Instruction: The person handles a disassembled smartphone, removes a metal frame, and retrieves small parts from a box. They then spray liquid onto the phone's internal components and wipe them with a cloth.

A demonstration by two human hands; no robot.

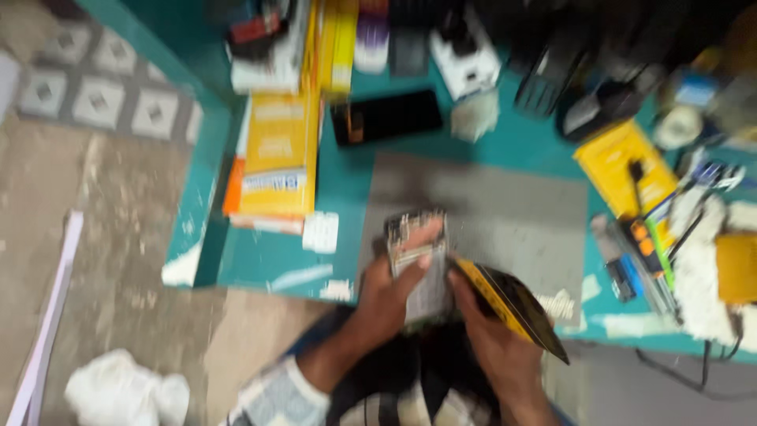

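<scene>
The picture is blurred by motion. My left hand (pixel 390 296) holds an opened phone body (pixel 418 256) upright over the near edge of a grey work mat (pixel 505 213), thumb across its exposed inside. My right hand (pixel 493 343) grips a thin dark panel with a yellow edge (pixel 512 304), tilted away to the right, its top corner touching the phone body.
A teal table (pixel 260 260) carries yellow boxes (pixel 280 154), a black phone (pixel 386 116), a white block (pixel 321 232), a yellow card (pixel 623 162), hand tools (pixel 643 252) and white cloth (pixel 710 276). Crumpled white paper (pixel 126 390) lies on the bare floor at left.
</scene>
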